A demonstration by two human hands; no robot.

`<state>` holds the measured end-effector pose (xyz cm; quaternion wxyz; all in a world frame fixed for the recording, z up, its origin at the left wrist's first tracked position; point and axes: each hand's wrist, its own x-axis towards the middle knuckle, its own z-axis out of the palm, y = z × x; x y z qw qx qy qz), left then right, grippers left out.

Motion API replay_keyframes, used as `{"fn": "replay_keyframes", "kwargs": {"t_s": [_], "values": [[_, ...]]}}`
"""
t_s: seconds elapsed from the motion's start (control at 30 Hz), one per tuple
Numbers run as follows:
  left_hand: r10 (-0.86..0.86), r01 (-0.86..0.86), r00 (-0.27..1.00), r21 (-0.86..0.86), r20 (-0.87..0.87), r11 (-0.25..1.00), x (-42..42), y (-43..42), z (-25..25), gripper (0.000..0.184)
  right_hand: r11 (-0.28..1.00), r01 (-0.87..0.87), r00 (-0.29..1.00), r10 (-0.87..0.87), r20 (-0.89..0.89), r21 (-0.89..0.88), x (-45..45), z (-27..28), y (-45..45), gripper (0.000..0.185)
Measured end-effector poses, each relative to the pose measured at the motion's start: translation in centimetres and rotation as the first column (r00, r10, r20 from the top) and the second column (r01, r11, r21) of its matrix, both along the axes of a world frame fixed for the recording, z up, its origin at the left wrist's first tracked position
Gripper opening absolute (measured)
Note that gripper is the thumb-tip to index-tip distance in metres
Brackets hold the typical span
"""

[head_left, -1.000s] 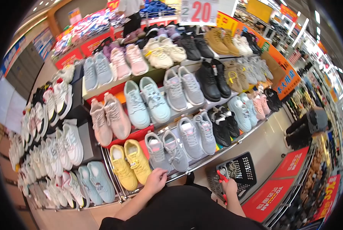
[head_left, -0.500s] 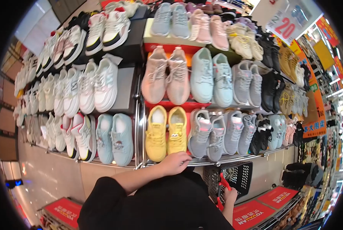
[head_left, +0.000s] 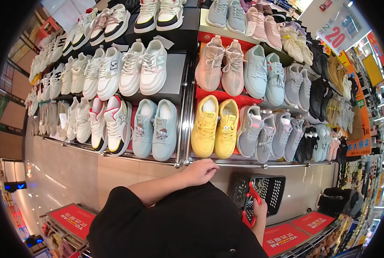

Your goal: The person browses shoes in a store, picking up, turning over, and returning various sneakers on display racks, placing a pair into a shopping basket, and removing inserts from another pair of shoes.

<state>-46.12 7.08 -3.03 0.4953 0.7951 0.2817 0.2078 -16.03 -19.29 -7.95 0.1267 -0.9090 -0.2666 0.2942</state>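
Observation:
Just below the yellow shoes (head_left: 205,129), my left hand (head_left: 201,172) is raised near the rack's front rail (head_left: 243,164). Its fingers are curled together, and what they hold, if anything, is hidden. My right hand (head_left: 260,209) grips the red handle (head_left: 253,193) of a dark perforated basket (head_left: 274,193), low at the right of my body. Something greyish lies inside the basket. Light blue shoes (head_left: 164,129) stand to the left of the yellow pair, and grey shoes (head_left: 248,131) to the right.
Tiers of shoes, white ones (head_left: 153,69) at the left, fill the metal rack. A price sign (head_left: 336,32) hangs at upper right. Red sign panels (head_left: 73,220) top displays behind me. A person in dark trousers (head_left: 334,200) is at the far right.
The view has swung left, so the shoes have shifted right in it and more white shoes show. My left hand has stayed near the front rail; my right hand still holds the basket handle.

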Motion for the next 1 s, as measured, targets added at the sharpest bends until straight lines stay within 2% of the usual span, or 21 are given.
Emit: {"fn": "replay_keyframes", "kwargs": {"t_s": [0.03,0.1,0.17,0.2,0.23,0.3,0.57,0.67,0.77,0.8,0.9,1.0], "values": [[-0.004,0.004,1.0,0.008,-0.003,1.0,-0.8,-0.5,0.1,0.016,1.0,0.004,1.0,-0.004,-0.003,0.008,-0.6,-0.1,-1.0,0.035],[-0.012,0.012,1.0,0.048,0.002,0.999,-2.8,-1.7,0.1,0.015,0.974,0.223,0.941,-0.206,-0.27,0.034,-2.3,0.9,-2.7,0.037],[0.009,-0.008,1.0,0.041,-0.022,0.999,-5.2,-2.9,0.2,0.015,0.963,0.267,0.927,-0.249,-0.282,0.028,-4.3,-0.1,-4.6,0.039],[0.02,-0.019,0.999,0.031,-0.04,0.999,-6.4,-3.5,0.2,0.015,0.972,0.165,0.984,-0.153,-0.087,0.168,-5.2,-1.5,-5.5,0.04],[0.017,-0.015,0.998,0.038,-0.053,0.999,-7.7,-4.0,0.2,0.015,0.958,0.041,0.989,-0.079,0.123,0.285,-6.0,-2.9,-6.4,0.041],[0.034,-0.031,0.996,0.034,-0.083,0.999,-10.3,-5.4,-0.1,0.015,0.988,0.046,0.984,-0.07,0.165,0.146,-7.9,-0.9,-4.9,0.041],[0.044,-0.036,0.991,0.064,-0.126,0.997,-17.4,-7.1,0.0,0.015,0.985,0.072,0.974,-0.103,0.201,0.155,-12.4,-0.5,-3.7,0.044],[0.085,-0.069,0.989,0.126,-0.122,0.99,-18.2,-6.1,1.9,0.015,0.983,0.102,0.983,-0.123,0.135,0.153,-14.8,1.1,-2.4,0.041],[0.113,-0.108,0.988,0.05,-0.107,0.993,-19.2,-5.1,3.0,0.015,0.986,0.101,0.991,-0.112,0.078,0.132,-16.8,0.6,-1.8,0.038],[0.106,-0.104,0.983,0.024,-0.152,0.994,-19.6,-4.8,3.6,0.016,0.987,0.105,0.99,-0.116,0.082,0.124,-17.6,0.5,-1.5,0.038],[0.083,-0.07,0.987,0.1,-0.136,0.993,-21.6,-3.3,2.7,0.016,0.984,0.149,0.985,-0.155,0.069,0.093,-21.0,0.7,-0.1,0.037],[0.096,-0.088,0.984,0.06,-0.149,0.994,-24.0,-1.3,2.9,0.016,0.982,0.173,0.982,-0.178,0.063,0.075,-24.1,0.0,0.6,0.036]]}}
